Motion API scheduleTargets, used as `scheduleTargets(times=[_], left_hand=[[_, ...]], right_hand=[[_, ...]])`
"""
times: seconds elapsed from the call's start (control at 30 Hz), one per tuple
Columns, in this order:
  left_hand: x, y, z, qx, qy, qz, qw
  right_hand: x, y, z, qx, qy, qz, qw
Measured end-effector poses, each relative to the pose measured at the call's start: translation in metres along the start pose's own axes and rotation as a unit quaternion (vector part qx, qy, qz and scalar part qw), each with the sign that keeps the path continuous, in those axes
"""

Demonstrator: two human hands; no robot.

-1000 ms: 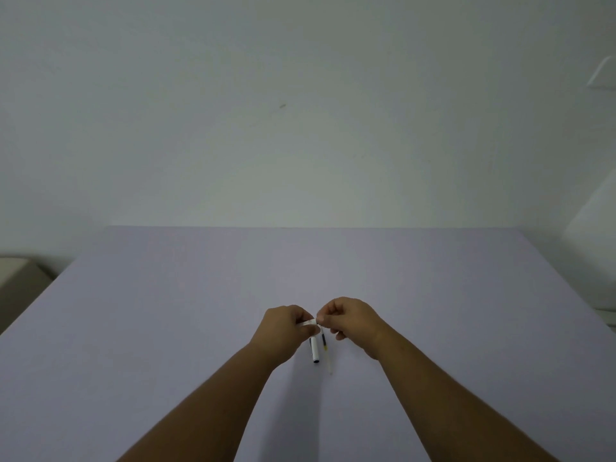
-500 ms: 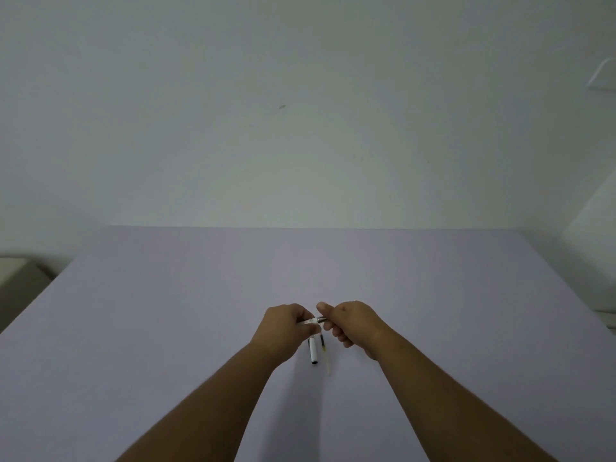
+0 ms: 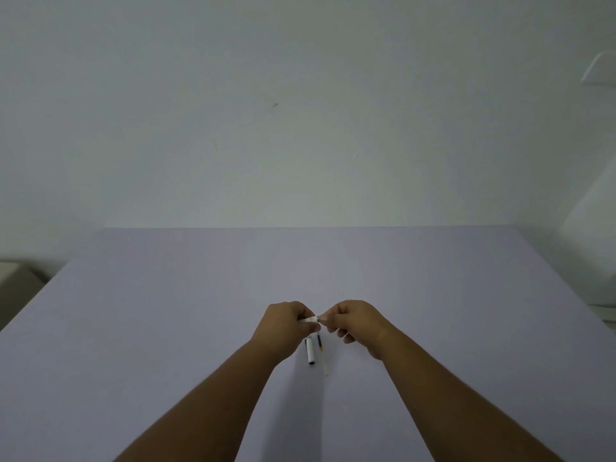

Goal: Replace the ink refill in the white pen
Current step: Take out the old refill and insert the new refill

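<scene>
My left hand (image 3: 283, 325) grips the white pen barrel (image 3: 309, 319), which lies level between both hands with only a short white stretch showing. My right hand (image 3: 356, 323) pinches the barrel's right end; what its fingertips hold is too small to make out. Below the hands, on the lilac table (image 3: 166, 311), lies a white pen cap (image 3: 310, 353) with a dark end. Beside it, to the right, lies a thin ink refill (image 3: 322, 355) with a dark upper part and a clear lower tube.
A plain pale wall stands behind the table's far edge (image 3: 300, 227). A beige object (image 3: 13, 278) sits off the left side, and white furniture (image 3: 600, 295) off the right. The tabletop stretches wide on both sides of my hands.
Half a second ago a dark piece showed between my hands at the barrel's right end; now my right fingertips press against the barrel and that piece is hidden. The cap and refill have not moved.
</scene>
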State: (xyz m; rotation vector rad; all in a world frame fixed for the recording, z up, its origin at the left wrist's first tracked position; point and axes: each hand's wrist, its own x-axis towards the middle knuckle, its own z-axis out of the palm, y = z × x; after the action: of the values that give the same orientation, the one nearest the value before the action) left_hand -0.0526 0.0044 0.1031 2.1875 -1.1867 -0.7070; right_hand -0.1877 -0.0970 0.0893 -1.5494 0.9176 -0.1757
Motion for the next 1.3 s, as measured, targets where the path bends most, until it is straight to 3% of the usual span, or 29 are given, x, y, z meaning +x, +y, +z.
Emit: scheduleTargets(times=[0.23,0.4,0.53,0.7,0.83,1.0,1.17,1.3], left_hand=[[0.001,0.004,0.001,0.005,-0.012,0.005,1.0],[0.001,0.006,0.003,0.013,-0.012,0.02,1.0],[0.002,0.006,-0.001,0.006,-0.011,0.021,1.0],[0.0,0.005,0.001,0.021,-0.017,0.026,0.999],[0.0,0.005,0.0,0.011,-0.02,0.015,1.0],[-0.001,0.004,0.0,0.018,-0.016,0.021,0.999],[-0.002,0.004,0.0,-0.002,-0.018,0.01,1.0],[-0.004,0.005,0.001,0.005,-0.018,0.014,1.0]], right_hand=[[-0.002,0.0,-0.003,0.027,0.001,-0.009,1.0],[-0.001,-0.007,-0.001,-0.024,0.023,0.053,0.998],[-0.002,-0.005,-0.002,0.014,0.009,-0.006,1.0],[0.0,-0.006,0.0,-0.027,0.011,0.051,0.998],[-0.002,-0.003,-0.003,-0.004,0.001,-0.003,1.0],[-0.003,-0.009,0.0,-0.021,0.004,0.064,0.998],[-0.006,-0.005,-0.003,-0.029,0.013,-0.014,0.999],[-0.006,-0.009,0.0,-0.06,0.012,0.035,0.998]])
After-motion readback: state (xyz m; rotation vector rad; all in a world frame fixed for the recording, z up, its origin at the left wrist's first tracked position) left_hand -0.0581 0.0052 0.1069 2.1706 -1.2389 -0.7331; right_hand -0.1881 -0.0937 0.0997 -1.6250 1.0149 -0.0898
